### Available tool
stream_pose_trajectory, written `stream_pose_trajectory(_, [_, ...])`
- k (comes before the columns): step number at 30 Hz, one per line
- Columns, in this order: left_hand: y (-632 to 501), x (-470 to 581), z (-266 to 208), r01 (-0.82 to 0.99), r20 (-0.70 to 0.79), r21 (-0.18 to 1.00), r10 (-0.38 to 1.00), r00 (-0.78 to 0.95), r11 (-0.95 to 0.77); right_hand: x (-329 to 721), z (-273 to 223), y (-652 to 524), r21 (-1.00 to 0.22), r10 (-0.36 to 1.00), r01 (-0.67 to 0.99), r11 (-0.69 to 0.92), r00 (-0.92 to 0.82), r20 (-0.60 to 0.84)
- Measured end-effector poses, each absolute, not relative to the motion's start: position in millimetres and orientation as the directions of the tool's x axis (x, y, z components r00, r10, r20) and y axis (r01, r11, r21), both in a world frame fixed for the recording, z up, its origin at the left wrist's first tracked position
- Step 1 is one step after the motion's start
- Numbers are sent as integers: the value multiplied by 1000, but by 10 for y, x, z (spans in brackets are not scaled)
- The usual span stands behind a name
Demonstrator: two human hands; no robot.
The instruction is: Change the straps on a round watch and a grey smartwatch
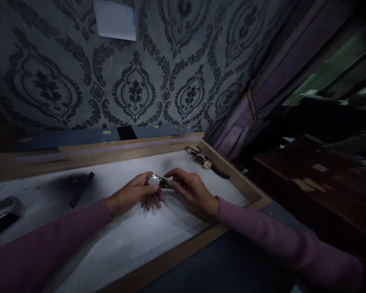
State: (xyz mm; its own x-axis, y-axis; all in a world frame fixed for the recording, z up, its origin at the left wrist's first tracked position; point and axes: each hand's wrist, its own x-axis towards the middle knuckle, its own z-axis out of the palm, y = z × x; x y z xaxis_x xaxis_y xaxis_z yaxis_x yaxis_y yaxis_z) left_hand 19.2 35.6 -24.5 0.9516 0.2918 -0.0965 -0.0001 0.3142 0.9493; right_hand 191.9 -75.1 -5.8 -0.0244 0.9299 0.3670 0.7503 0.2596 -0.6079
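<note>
A wristwatch [153, 180] with a round, pale dial and a dark strap is held up over the white-lined tray. My left hand [137, 190] is closed around its case, the thumb lying along the lower edge of the dial. On the other side, my right hand [190, 187] pinches the dark strap between thumb and fingers, to the right of the case. Part of the strap is hidden behind my fingers. Several more watches [206, 164] lie together in the tray's far right corner, apart from both hands.
A wooden rim [247, 185] borders the tray. To the left lie a narrow dark bar [81, 190] and a rounded grey-and-black object [3, 215]. A black flat object [126, 132] rests behind the rim. A purple curtain [240, 118] hangs right of the patterned wall.
</note>
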Motion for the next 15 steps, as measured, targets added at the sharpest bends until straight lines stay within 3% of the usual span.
stream_pose_trajectory(10, [353,209,-238,35,-133,948,296,946,315,1947,-51,-748,-621,898,703,347,-57,437])
stream_pose_trajectory(15, [341,210,-261,25,-131,950,326,936,311,1958,-68,-760,-608,901,728,316,-31,432])
